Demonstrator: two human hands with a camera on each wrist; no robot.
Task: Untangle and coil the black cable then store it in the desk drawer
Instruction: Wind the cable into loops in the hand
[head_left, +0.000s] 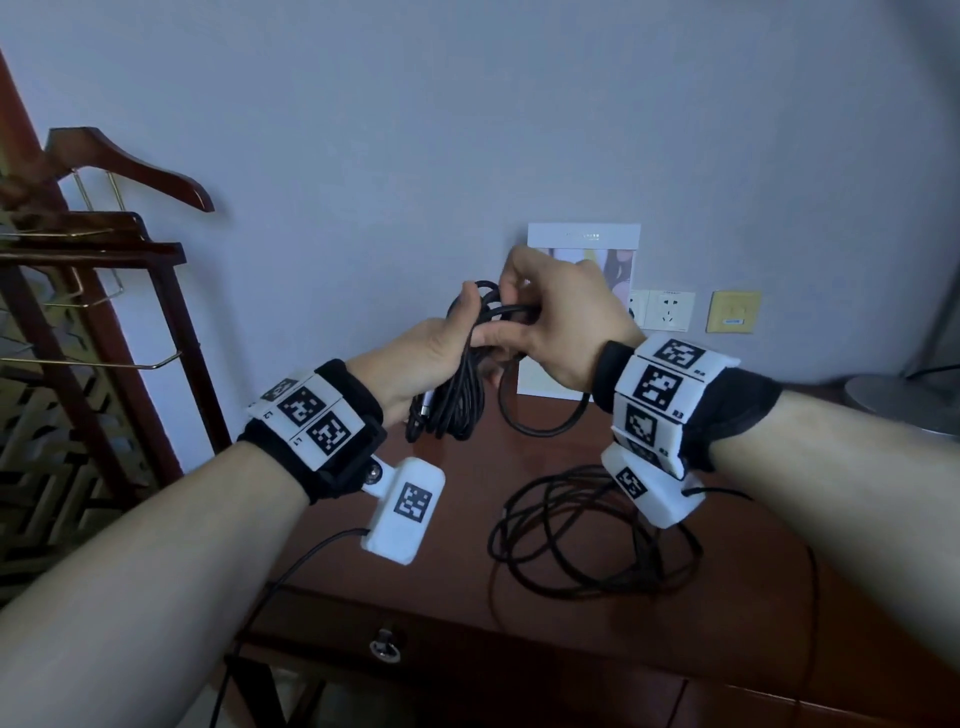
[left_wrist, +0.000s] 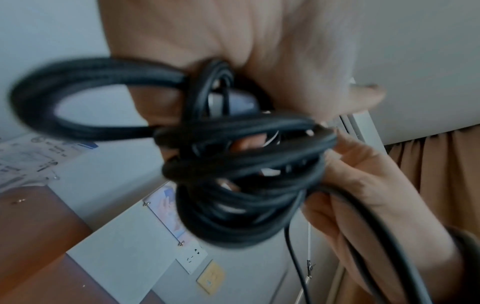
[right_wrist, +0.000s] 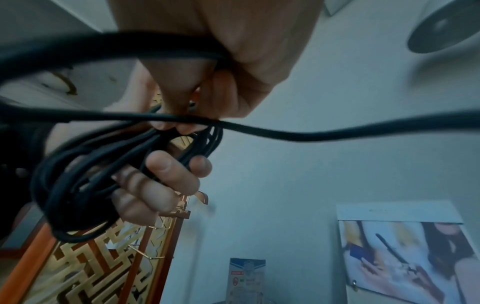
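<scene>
Only the head view showed the desk (head_left: 597, 649) whole: above it both hands met in the air, and on its top, below the right wrist, the uncoiled part of the black cable (head_left: 457, 395) lay in loose tangled rings. The drawer (head_left: 467, 670) on the desk's near face was shut, its round knob (head_left: 385, 646) showing. The left wrist view showed instead, blurred, the wound turns stacked close together, and the right wrist view a single strand running off to the side.

The left hand (head_left: 421, 358) had its fingers curled round the hanging bundle of coils, thumb over the top. The right hand (head_left: 561, 317) gripped a loop of the same cable at the bundle's top, fingers bent and closed on it; a slack loop drooped from it toward the desk.

A poster (head_left: 584, 244) leaned on the wall at the desk's far edge, with a white socket (head_left: 670, 310) and a yellow wall plate (head_left: 732, 312) beside it. A wooden clothes stand (head_left: 88, 249) stood off the desk's left end. A grey round base (head_left: 898, 400) sat at the desk's far right.
</scene>
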